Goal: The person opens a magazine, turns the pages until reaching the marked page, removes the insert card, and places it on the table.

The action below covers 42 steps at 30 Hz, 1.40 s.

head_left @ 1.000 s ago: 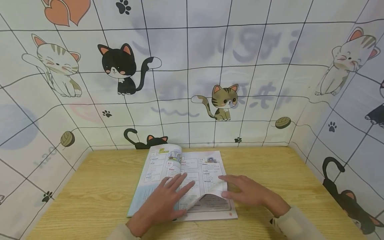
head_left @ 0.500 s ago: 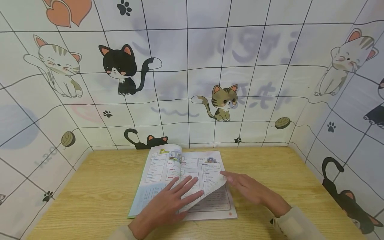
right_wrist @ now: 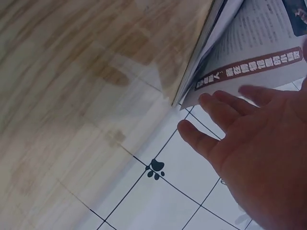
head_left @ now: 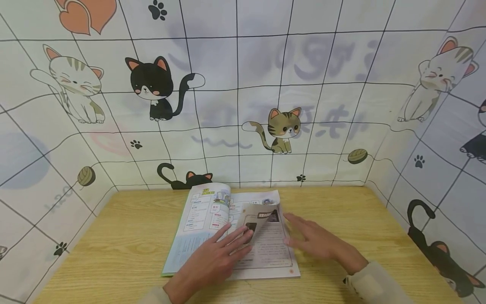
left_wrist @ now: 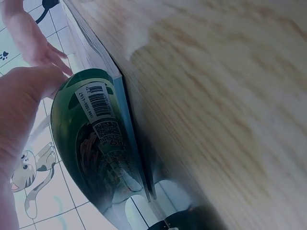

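A magazine (head_left: pixel 186 245) lies open on the wooden table, its left side arching up. One right-hand page (head_left: pixel 255 214) is lifted and curls over toward the left, with print showing on its underside. My left hand (head_left: pixel 214 257) lies across the magazine's lower middle, fingers extended and overlapping the curled page; its thumb is hidden in the head view. Just off the magazine's right edge, my right hand (head_left: pixel 317 238) has its fingers spread and holds nothing. In the left wrist view the green back cover (left_wrist: pixel 84 129) with a barcode bulges off the table beside the left hand.
The wooden table (head_left: pixel 125 240) extends around the magazine on both sides. White sheeting (head_left: pixel 212 105) with a grid and cartoon cats encloses the back and both sides, close behind the magazine's top edge.
The right-hand page has risen from its lower right corner and folded over toward the left. My right hand has come off the page to the right edge; the left hand stays nearly in place.
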### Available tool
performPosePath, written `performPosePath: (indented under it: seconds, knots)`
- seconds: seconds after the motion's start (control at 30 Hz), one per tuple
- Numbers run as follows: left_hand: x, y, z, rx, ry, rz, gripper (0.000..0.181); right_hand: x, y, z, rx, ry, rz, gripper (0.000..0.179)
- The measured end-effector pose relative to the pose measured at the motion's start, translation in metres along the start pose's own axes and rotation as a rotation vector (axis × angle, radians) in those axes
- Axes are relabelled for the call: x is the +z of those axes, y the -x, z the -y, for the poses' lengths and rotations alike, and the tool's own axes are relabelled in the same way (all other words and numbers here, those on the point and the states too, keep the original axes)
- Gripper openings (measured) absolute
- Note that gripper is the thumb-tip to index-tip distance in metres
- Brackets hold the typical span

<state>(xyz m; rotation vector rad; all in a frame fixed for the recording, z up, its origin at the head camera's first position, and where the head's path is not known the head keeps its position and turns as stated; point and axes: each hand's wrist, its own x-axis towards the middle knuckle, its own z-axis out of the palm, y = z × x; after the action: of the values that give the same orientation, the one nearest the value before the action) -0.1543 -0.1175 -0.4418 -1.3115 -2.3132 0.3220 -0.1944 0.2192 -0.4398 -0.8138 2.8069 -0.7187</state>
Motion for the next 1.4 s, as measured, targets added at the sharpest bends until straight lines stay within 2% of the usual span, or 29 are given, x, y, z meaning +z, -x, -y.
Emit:
performPosePath:
  seconds: [0.17, 0.3, 0.43, 0.63, 0.83, 0.97, 1.07, 1.23, 1.4]
  knots:
    - [0.003, 0.000, 0.000, 0.030, -0.049, 0.000, 0.032, 0.005, -0.002, 0.000, -0.106, 0.048, 0.131, 0.098]
    - [0.005, 0.001, 0.000, 0.040, -0.069, 0.001, 0.028, 0.008, -0.002, -0.001, -0.111, 0.045, 0.208, 0.097]
    - [0.005, 0.001, 0.000, 0.024, -0.043, 0.039, 0.025, 0.010, -0.003, -0.001, -0.099, 0.056, 0.217, 0.095]
    - [0.004, 0.001, -0.001, -0.056, 0.039, 0.119, 0.021, 0.011, -0.004, -0.002, -0.108, 0.070, 0.212, 0.096]
    - [0.004, 0.002, 0.000, -0.140, 0.066, 0.122, 0.022, 0.011, -0.005, -0.001, -0.098, 0.061, 0.216, 0.095]
    - [0.005, 0.004, 0.001, -0.178, 0.046, 0.117, 0.028, 0.011, -0.006, 0.000, -0.097, 0.059, 0.213, 0.095]
    - [0.005, 0.005, 0.002, -0.204, 0.038, 0.136, 0.033, 0.011, -0.005, 0.000, -0.102, 0.061, 0.209, 0.096]
    - [0.005, 0.005, 0.003, -0.268, 0.087, 0.193, 0.039, 0.010, -0.004, 0.001, -0.105, 0.060, 0.202, 0.096]
    - [0.006, 0.006, 0.002, -0.342, 0.160, 0.223, 0.044, 0.010, -0.005, 0.002, -0.097, 0.063, 0.200, 0.096]
